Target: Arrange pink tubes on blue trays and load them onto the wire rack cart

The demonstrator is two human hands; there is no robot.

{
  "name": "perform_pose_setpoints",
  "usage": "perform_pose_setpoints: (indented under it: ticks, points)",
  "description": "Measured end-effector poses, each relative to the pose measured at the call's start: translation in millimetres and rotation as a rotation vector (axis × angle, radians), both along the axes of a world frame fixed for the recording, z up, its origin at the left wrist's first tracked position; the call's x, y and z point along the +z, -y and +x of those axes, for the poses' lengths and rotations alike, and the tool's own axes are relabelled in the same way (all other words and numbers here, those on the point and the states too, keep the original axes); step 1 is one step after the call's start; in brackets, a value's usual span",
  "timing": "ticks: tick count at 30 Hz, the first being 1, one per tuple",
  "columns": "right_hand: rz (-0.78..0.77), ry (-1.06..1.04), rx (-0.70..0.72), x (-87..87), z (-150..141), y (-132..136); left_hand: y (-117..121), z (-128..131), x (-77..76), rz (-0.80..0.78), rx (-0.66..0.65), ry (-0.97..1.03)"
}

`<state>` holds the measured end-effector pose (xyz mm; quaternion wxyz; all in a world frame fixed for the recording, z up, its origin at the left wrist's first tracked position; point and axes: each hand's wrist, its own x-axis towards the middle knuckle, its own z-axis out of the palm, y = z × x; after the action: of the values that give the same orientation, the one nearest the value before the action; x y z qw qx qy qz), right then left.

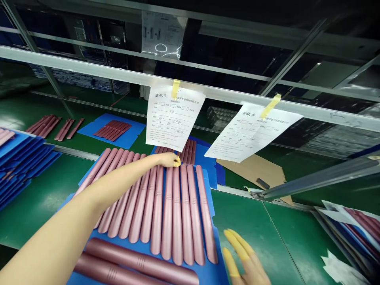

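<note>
Pink grooved bars (168, 209) lie side by side on a blue plastic tray (219, 257). My left hand (168, 159) sits curled at their far ends, a yellow finger cot (178, 162) touching them; I cannot tell if it grips. My right hand (246, 257) is open wide beside the tray, over a green bench mat (282, 241).

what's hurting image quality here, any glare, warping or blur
In the head view, wide-angle warping makes the aluminium rail slant across the frame, glare streaks the plastic-sleeved sheet, a soft sheen runs along the pink rods, the print on the hanging paper form is too soft to read, and the bottom edge cuts off the right hand.
</note>
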<state>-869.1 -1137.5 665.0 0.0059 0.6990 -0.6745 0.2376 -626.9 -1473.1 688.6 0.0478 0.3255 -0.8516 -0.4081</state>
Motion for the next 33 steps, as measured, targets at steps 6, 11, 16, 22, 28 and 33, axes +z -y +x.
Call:
perform_pose_setpoints:
  ticks: [6,11,16,22,28,33]
  points:
    - [-0.13,-0.121,0.205,-2.1,32.8,38.2,0.4,-10.2,-0.1,-0.031,0.109,0.019]
    - [-0.139,-0.021,0.25,-8.9,32.0,28.5,-16.6,-50.4,1.5,0.015,0.112,-0.039]
    - [-0.137,0.053,0.27,-10.6,29.2,27.6,-30.2,-67.8,2.0,0.065,0.106,-0.079]
    - [-0.185,-0.005,0.29,-7.2,33.9,21.6,-32.1,-57.5,-0.2,0.014,0.084,-0.043]
    - [-0.2,-0.01,0.271,-8.1,38.5,17.6,-58.3,-37.4,6.3,-0.474,0.143,0.08]
    - [-0.194,-0.059,0.266,-2.3,38.3,20.9,-85.2,-3.0,2.1,-0.431,-0.002,0.169]
